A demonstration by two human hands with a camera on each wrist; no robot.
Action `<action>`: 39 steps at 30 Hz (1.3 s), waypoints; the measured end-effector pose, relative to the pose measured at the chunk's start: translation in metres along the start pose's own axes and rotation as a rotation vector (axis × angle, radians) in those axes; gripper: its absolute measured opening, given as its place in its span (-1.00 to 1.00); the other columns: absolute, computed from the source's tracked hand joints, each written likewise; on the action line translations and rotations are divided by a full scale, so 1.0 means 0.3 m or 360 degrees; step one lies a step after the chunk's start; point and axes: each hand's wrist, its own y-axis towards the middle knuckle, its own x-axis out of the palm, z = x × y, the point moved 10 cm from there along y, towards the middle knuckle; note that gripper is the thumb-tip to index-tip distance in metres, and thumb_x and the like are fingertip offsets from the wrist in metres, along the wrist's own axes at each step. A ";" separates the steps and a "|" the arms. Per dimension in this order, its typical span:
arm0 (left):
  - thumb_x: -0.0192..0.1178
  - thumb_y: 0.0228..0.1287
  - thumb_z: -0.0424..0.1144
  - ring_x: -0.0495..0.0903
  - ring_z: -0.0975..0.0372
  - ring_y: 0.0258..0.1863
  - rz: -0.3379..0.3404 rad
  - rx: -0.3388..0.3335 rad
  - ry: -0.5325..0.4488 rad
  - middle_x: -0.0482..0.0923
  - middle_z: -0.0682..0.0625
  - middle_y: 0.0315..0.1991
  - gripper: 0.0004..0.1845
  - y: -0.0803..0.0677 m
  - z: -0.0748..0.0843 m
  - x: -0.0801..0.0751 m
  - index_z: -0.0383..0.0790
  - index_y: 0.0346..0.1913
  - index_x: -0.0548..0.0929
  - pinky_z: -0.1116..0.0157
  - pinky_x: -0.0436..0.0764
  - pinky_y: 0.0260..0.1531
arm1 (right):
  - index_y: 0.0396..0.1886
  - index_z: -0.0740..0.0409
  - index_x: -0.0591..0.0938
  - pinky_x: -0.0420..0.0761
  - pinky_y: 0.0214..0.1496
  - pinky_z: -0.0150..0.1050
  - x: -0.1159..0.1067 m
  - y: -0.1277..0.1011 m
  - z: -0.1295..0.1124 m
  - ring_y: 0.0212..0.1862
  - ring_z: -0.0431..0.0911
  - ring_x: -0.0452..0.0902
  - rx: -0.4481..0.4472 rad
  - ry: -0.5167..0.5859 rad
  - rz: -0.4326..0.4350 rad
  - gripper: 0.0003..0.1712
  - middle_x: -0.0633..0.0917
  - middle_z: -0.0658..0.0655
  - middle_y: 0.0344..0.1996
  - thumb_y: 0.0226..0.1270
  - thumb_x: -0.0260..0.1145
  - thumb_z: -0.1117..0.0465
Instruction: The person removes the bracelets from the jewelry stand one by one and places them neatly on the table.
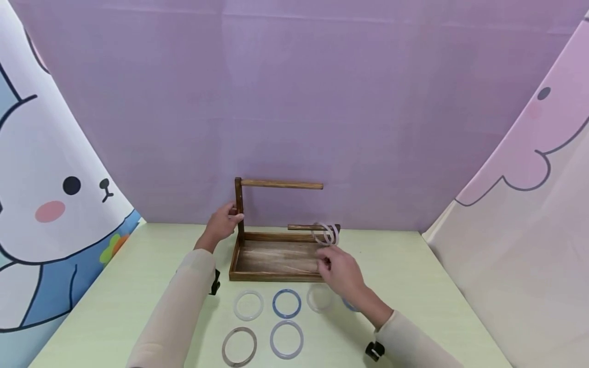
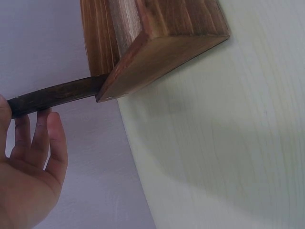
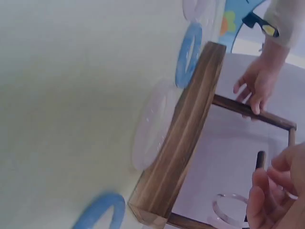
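Note:
A brown wooden stand [image 1: 276,277] has a tray base, an upper bar [image 1: 280,183] and a lower bar [image 1: 301,227]. My left hand [image 1: 221,224] holds its left upright post [image 2: 57,94] between thumb and fingers. Several pale bangles [image 1: 337,235] hang at the right end of the lower bar. Just below them, over the tray's right end, is my right hand [image 1: 340,271]. Its fingers are loosely bent, and nothing shows between them in the right wrist view. The upper bar carries no bangles.
In front of the stand lie a clear bangle [image 1: 236,306], a blue bangle [image 1: 274,306], another clear one, a brownish bangle [image 1: 224,351] and a lavender bangle [image 1: 272,340]. My right forearm partly covers a second blue bangle [image 1: 350,305]. A purple cloth [image 1: 322,102] hangs behind.

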 end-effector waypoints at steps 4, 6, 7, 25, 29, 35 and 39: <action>0.02 0.62 -0.07 0.56 -0.15 0.26 -0.0001 0.0003 0.0007 0.42 -0.28 0.40 -0.48 -0.005 0.004 -0.003 -0.21 0.48 0.30 0.03 0.72 -0.02 | -0.17 0.08 0.78 0.60 -0.40 -0.26 -0.039 0.036 0.035 -0.35 -0.14 0.63 0.0088 -0.0017 0.0167 -0.83 0.78 0.07 -0.24 0.24 0.43 0.26; 0.02 0.62 -0.07 0.57 -0.15 0.25 -0.0001 0.0003 0.0012 0.41 -0.29 0.41 -0.45 -0.007 0.007 -0.005 -0.21 0.51 0.27 0.04 0.72 -0.03 | -0.12 0.09 0.79 0.58 -0.43 -0.23 -0.052 0.050 0.056 -0.36 -0.12 0.63 0.0155 -0.0024 0.0218 -0.79 0.78 0.09 -0.23 0.23 0.44 0.25; 0.02 0.62 -0.06 0.57 -0.15 0.24 -0.0002 0.0004 0.0015 0.41 -0.29 0.41 -0.43 -0.008 0.008 -0.005 -0.21 0.53 0.25 0.04 0.72 -0.03 | -0.11 0.10 0.78 0.56 -0.47 -0.24 -0.056 0.056 0.067 -0.40 -0.12 0.61 0.0190 -0.0016 0.0233 -0.78 0.78 0.10 -0.22 0.23 0.43 0.25; 0.02 0.62 -0.09 0.53 -0.19 0.29 -0.0004 0.0008 -0.0005 0.39 -0.30 0.42 -0.48 -0.002 0.004 -0.001 -0.22 0.48 0.30 0.00 0.72 0.02 | 0.06 0.16 0.73 0.67 -0.33 0.01 -0.060 0.111 0.123 -0.22 0.11 0.71 0.0385 -0.0011 0.0313 -0.64 0.76 0.22 -0.04 0.25 0.42 0.24; 0.02 0.62 -0.10 0.51 -0.19 0.31 -0.0008 0.0005 -0.0016 0.38 -0.30 0.43 -0.47 -0.004 0.005 -0.002 -0.22 0.49 0.28 0.00 0.72 0.03 | 0.05 0.16 0.73 0.66 -0.32 -0.03 -0.050 0.115 0.125 -0.23 0.08 0.70 0.0400 -0.0004 0.0313 -0.65 0.77 0.19 -0.06 0.27 0.41 0.23; 0.01 0.63 -0.09 0.51 -0.19 0.31 -0.0008 0.0003 -0.0020 0.38 -0.30 0.43 -0.47 -0.009 0.012 -0.003 -0.22 0.50 0.27 -0.02 0.71 0.04 | -0.01 0.13 0.74 0.60 -0.37 -0.11 -0.035 0.119 0.134 -0.32 -0.03 0.63 0.0431 -0.0009 0.0303 -0.70 0.76 0.12 -0.17 0.27 0.45 0.20; 0.01 0.63 -0.09 0.51 -0.19 0.31 -0.0007 0.0004 -0.0013 0.38 -0.30 0.43 -0.45 -0.008 0.010 -0.001 -0.23 0.52 0.26 -0.02 0.72 0.03 | -0.07 0.13 0.74 0.58 -0.41 -0.13 -0.028 0.120 0.137 -0.37 -0.05 0.62 0.0470 -0.0017 0.0293 -0.73 0.75 0.07 -0.32 0.26 0.49 0.17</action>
